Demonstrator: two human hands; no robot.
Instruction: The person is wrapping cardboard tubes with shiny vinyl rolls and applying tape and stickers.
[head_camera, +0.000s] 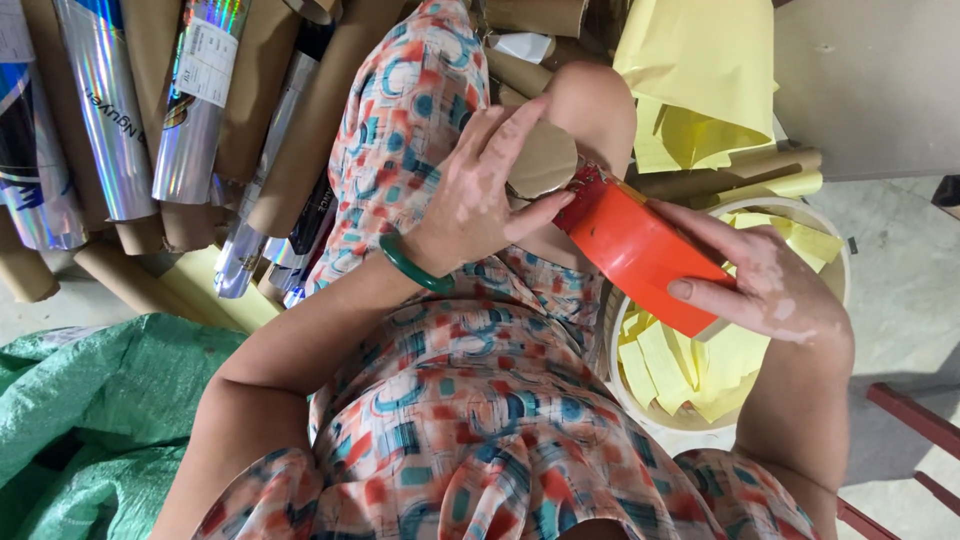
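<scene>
My left hand (478, 195) grips the end of a brown cardboard tube (541, 160), fingers curled around its rim; a green bangle (410, 266) sits on that wrist. My right hand (762, 282) holds a roll of shiny red-orange film (640, 250) that wraps the same tube, fingers spread along its side. The roll lies across my lap, over a patterned dress (470, 400). The roll's far end is hidden behind my right hand.
Several holographic silver rolls (190, 110) and bare cardboard tubes (290, 140) are piled at upper left. A white bucket (838, 240) with yellow paper strips stands to my right, yellow sheets (700, 70) behind it. A green woven sack (90, 400) lies at lower left.
</scene>
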